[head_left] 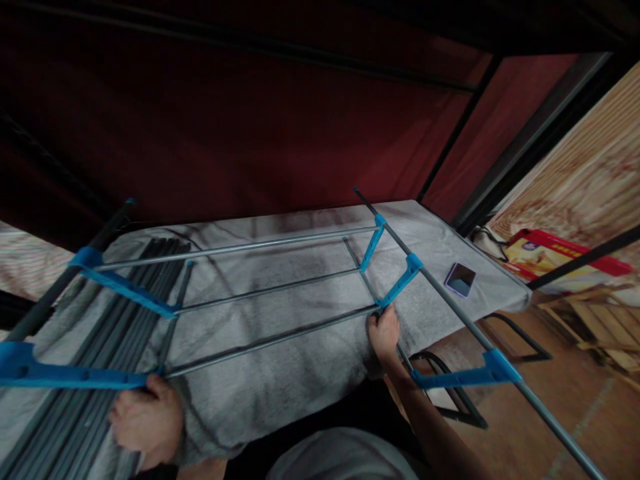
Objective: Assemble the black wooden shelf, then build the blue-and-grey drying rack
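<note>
A rack frame of grey metal tubes [280, 341] and blue plastic brackets lies across the bed or table before me. My left hand [150, 419] is closed at the near left corner, where a long blue bracket [75, 376] meets the front tube. At the right end of that front tube, my right hand [385, 333] grips the joint under another blue bracket [397, 288]; its fingers are partly hidden. Two more tubes run parallel behind, joined to a blue bracket [373, 247] on the right and one [125, 287] on the left.
Several loose grey tubes [115, 347] lie bundled at the left on the grey cloth [310, 373]. A phone [461, 279] rests at the right. Beyond the edge are a red and yellow box [555, 252], a wooden crate [605, 320] and a black metal frame [520, 337]. Dark red fabric [260, 133] hangs behind.
</note>
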Tool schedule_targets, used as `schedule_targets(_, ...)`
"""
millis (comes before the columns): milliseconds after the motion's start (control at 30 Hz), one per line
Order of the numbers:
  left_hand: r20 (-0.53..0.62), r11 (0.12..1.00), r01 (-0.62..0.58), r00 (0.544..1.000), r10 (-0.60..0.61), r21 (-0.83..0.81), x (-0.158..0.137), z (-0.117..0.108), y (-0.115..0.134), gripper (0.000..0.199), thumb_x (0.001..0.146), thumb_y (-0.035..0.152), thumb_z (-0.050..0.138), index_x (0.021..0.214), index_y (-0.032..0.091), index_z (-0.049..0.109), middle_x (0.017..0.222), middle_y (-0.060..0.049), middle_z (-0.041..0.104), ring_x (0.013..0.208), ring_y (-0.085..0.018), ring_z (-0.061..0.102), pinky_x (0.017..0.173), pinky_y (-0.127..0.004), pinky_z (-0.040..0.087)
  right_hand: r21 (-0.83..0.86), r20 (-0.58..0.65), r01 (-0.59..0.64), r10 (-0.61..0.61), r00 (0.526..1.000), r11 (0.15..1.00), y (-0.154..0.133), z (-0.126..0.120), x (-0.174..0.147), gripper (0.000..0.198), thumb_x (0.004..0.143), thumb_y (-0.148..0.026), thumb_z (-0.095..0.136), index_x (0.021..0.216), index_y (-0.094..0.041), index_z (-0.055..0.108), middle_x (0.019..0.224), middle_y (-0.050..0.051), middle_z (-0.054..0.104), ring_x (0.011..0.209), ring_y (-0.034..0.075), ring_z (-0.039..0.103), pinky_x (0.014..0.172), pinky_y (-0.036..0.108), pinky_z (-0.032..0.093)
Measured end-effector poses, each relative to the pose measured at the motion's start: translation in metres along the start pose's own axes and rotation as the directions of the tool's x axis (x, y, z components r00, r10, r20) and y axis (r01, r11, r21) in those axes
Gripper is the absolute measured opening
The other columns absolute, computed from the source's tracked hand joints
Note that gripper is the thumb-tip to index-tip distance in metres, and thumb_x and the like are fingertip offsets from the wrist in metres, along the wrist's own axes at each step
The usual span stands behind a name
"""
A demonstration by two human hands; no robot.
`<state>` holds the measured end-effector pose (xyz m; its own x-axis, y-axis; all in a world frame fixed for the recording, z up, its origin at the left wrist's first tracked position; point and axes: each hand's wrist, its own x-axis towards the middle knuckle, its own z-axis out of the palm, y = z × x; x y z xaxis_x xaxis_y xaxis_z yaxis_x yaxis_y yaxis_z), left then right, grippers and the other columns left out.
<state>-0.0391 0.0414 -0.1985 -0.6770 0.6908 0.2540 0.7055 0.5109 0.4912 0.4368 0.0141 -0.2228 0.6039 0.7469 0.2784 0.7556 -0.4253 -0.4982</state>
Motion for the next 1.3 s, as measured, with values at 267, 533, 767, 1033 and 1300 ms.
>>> schedule_targets(267,0.026,0.996,0.078,0.997,-0.079,0.032,-0.005,-0.012,0.013,0.063,0.091,0.052,0.031,0.112,0.001,0.061,0.113,-0.036,0.063,0.112,-0.049,0.057,0.082,-0.059,0.047,-0.033,-0.011,0.032,-0.032,0.999,0.999,0.002,0.004,0.000,0.052,0.085,-0.028,0.041,0.129,-0.001,0.050,0.123,0.031,0.063,0.118,0.041,0.060,0.100,0.054,0.045)
schedule_targets(533,0.068,0.993,0.068,0.995,-0.074,0.092,-0.005,-0.013,0.014,0.062,0.091,0.054,0.027,0.111,0.005,0.058,0.113,-0.032,0.063,0.111,-0.046,0.058,0.082,-0.054,0.046,0.005,-0.016,0.052,-0.052,0.999,0.999,0.005,0.003,0.001,0.048,0.085,-0.028,0.044,0.129,-0.009,0.046,0.122,0.027,0.063,0.115,0.038,0.060,0.098,0.054,0.045)
schedule_targets(767,0.058,0.991,0.034,0.997,-0.042,0.132,0.001,-0.006,-0.003,0.045,0.088,0.054,0.031,0.095,0.017,0.055,0.092,-0.018,0.061,0.097,-0.037,0.059,0.074,-0.048,0.047,0.031,0.001,0.002,-0.003,1.000,1.000,0.012,0.005,0.002,0.042,0.085,-0.033,0.045,0.123,-0.014,0.046,0.111,0.022,0.065,0.103,0.037,0.060,0.093,0.051,0.046)
schedule_targets(1033,-0.014,0.998,-0.012,1.000,0.013,0.065,-0.001,-0.004,-0.009,0.030,0.087,0.053,0.034,0.076,0.025,0.039,0.075,-0.008,0.050,0.088,-0.031,0.056,0.077,-0.044,0.047,0.201,0.113,-0.095,0.073,0.991,0.975,0.020,-0.008,0.016,0.023,0.081,-0.040,0.047,0.099,-0.025,0.042,0.089,0.007,0.061,0.080,0.028,0.059,0.076,0.040,0.049)
schedule_targets(1300,0.014,0.998,-0.069,0.997,0.069,-0.010,-0.005,-0.005,-0.019,0.029,0.089,0.051,0.034,0.081,0.024,0.042,0.077,-0.007,0.050,0.089,-0.032,0.056,0.090,-0.048,0.048,0.211,0.175,-0.192,0.156,0.972,0.959,0.037,-0.013,0.017,0.025,0.081,-0.046,0.052,0.088,-0.027,0.038,0.069,-0.003,0.050,0.060,0.022,0.052,0.058,0.034,0.039)
